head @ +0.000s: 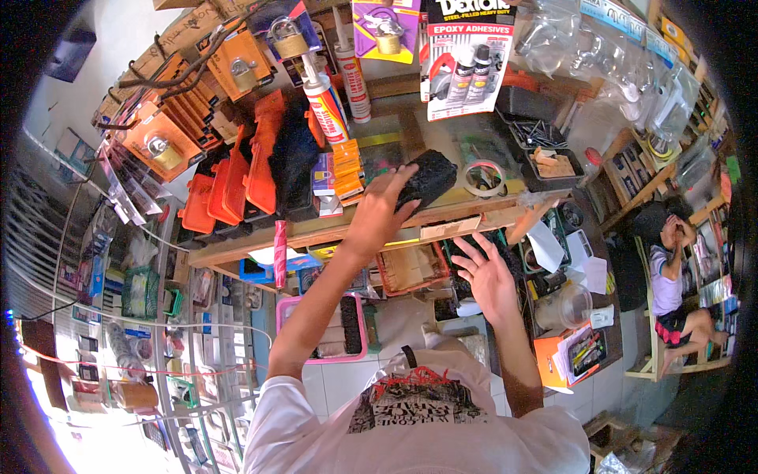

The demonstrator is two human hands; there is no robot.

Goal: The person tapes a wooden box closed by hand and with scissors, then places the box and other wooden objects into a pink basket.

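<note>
My left hand (pixel 388 198) grips the left end of a black, rough-surfaced block or bundle (pixel 431 176) on the wooden counter (pixel 379 234). Small orange boxes (pixel 348 172) lie just left of that hand. A roll of tape (pixel 484 179) rests to the right of the black item. My right hand (pixel 490 275), fingers spread and palm upward, is in front of the counter's edge and holds nothing. Orange plastic cases (pixel 260 160) stand at the counter's left, beside a silicone sealant tube (pixel 325 109).
Carded padlocks (pixel 240 68) and an epoxy adhesive pack (pixel 468 65) hang above the counter. Trays of screws (pixel 539 135) stand at its right. A pink-rimmed basket (pixel 362 332) is below. A seated person (pixel 672 284) is at the far right.
</note>
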